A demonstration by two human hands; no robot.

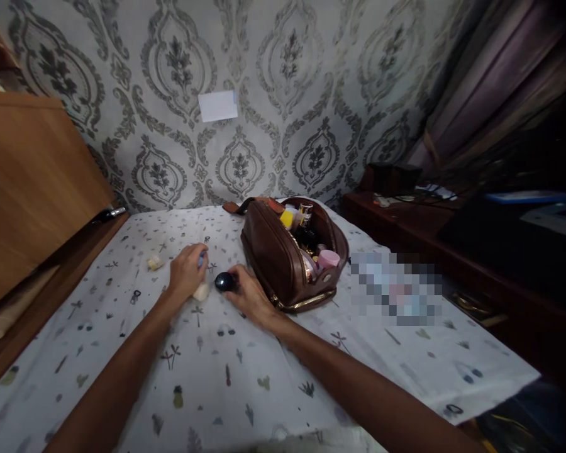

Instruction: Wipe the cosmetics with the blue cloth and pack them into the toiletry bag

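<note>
My left hand [187, 272] is closed above the patterned cloth. A small blue thing [201, 257] shows between its fingers; most of it is hidden. Just under that hand is a cream-coloured rounded piece [200, 291]; I cannot tell whether it belongs to the blue thing. My right hand [252, 294] grips a glossy black round-ended object [224, 281], its end facing left towards my left hand. Beside my right hand stands a brown leather toiletry bag [271, 255], unzipped. Inside are a yellow item [287, 219], a pink-lidded container [329, 258] and several other small items.
A small pale yellowish item [154, 262] lies left of my left hand. The white printed cloth [245, 402] covers the table. A wooden cabinet [33, 189] borders the left, a dark red desk [396, 223] the right. A blurred-out patch [396, 288] lies right of the bag.
</note>
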